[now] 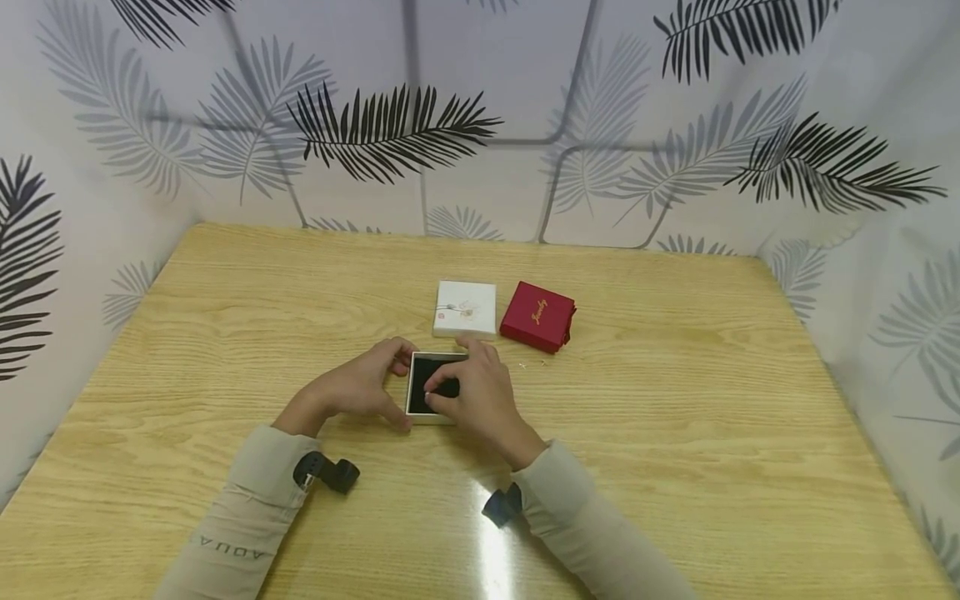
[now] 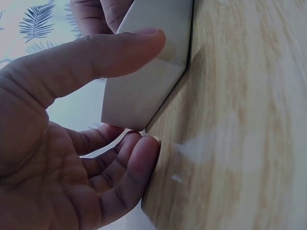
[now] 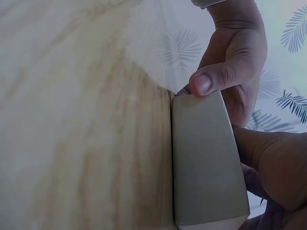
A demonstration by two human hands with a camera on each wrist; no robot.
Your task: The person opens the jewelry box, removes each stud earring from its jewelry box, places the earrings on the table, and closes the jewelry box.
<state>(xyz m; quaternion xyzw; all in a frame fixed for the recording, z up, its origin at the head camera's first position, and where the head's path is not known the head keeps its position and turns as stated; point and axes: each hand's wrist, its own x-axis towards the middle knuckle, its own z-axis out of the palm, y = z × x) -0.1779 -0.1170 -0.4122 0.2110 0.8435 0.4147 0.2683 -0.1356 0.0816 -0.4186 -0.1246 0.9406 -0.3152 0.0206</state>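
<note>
A shallow white box (image 1: 409,392) with a black padded insert (image 1: 423,374) lies uncovered on the table. My left hand (image 1: 365,382) holds it at its left end, thumb against the near side (image 2: 158,81) and fingers around the far left corner. Over the insert, my right hand (image 1: 482,392) pinches a tiny pale object (image 1: 427,395) between thumb and index finger, close above the black surface; its kind is too small to make out. The rest of the right hand covers the box's right part.
Behind the box lies a white flat lid (image 1: 466,307) printed with flowers. A red box (image 1: 538,316) with gold "Jewelry" lettering and a ribbon sits to its right. Tiny shiny pieces (image 1: 522,365) lie on the wooden table (image 1: 675,433) right of my right hand.
</note>
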